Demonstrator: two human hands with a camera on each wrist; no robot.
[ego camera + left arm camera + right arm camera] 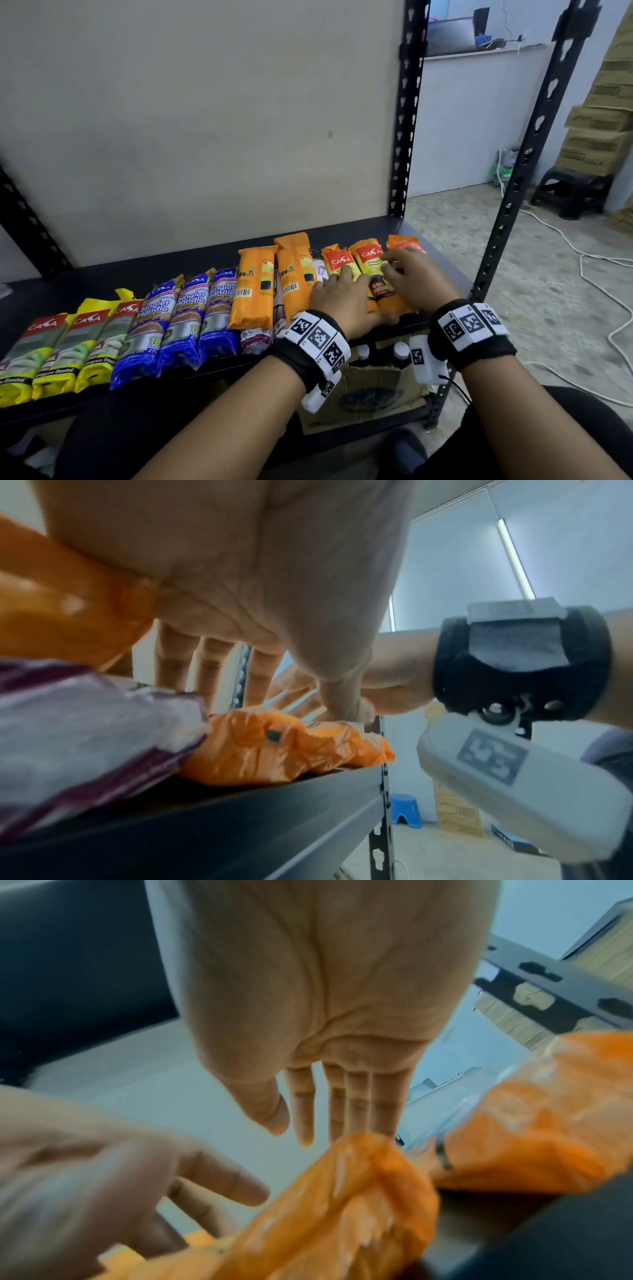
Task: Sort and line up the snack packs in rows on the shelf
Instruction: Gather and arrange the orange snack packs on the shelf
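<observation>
Packs lie side by side on the black shelf (219, 260): yellow-green packs (65, 346) at the left, blue packs (185, 311), then orange packs (255, 287). At the right end my left hand (337, 284) lies flat on an orange pack with a red label (339, 262). My right hand (407, 270) rests with straight fingers on the two orange packs beside it (368, 257). In the left wrist view the thumb (342, 704) presses on an orange pack (274, 750). The right wrist view shows straight fingers (356, 1104) over an orange pack (342, 1204).
A purple-and-white pack (255, 339) lies under the orange ones. Black slotted uprights (534, 171) stand at the shelf's right end, a pale board behind. A cardboard box with bottles (373, 387) sits below. Cables, a black stool (572, 195) and stacked cartons (603, 120) lie to the right.
</observation>
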